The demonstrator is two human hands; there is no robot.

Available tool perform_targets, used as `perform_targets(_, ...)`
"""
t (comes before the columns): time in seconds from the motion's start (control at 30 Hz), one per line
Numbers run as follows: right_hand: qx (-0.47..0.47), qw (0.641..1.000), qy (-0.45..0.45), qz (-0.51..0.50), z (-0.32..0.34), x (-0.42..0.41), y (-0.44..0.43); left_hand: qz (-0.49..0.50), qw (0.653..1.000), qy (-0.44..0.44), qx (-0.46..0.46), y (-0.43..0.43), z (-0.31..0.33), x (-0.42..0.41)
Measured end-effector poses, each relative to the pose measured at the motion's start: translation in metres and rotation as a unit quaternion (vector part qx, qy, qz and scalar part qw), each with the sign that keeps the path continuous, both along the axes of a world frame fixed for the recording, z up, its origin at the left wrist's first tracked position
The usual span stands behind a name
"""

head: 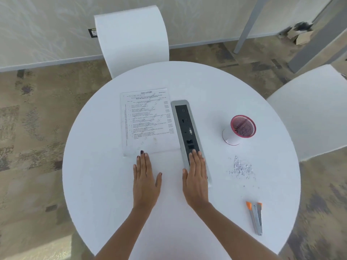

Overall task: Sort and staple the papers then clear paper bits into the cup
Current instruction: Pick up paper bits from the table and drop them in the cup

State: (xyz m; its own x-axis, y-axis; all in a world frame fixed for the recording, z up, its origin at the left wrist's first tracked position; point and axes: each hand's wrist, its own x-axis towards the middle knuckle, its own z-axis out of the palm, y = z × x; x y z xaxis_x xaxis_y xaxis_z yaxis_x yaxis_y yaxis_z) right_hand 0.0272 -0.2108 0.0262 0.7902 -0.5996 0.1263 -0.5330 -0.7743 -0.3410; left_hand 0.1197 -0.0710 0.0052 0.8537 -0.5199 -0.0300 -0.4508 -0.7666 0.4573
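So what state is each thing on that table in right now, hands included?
Papers: lying flat on the table, print up.
Mesh cup: upright.
Paper bits: scattered loose on the table, outside the cup.
Stapler: lying on the table, untouched.
Left hand: open, flat, fingertips on the papers' near edge.
Right hand: open, flat over the socket panel's near end.

Round white table with a grey socket panel set into its middle; one white chair at the far side, another chair at right; cardboard box far right on carpet.
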Motion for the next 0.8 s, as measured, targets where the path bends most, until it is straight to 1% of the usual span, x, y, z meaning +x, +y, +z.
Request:
perform_targets(0.23, 0.000, 0.998, 0.007, -0.069, 0.000, -0.089, 0.003, -0.062, 0.997, 0.044, 0.009, 0.009, -0.003, -0.068)
perform_targets(0.47, 0.018, 0.992, 0.037, -0.118, -0.012, -0.149, 0.009, -0.122, 0.991, 0.029, 0.039, 0.005, -0.009, -0.108)
perform_targets(0.63, 0.021, 0.988, 0.066, -0.136, -0.015, -0.168, 0.013, -0.114, 0.992, -0.013, 0.051, 0.000, -0.014, -0.121)
perform_targets(0.8, 0.036, 0.985, 0.103, -0.137, -0.021, -0.168, 0.012, -0.093, 0.993, -0.032, 0.057, -0.003, -0.016, -0.126)
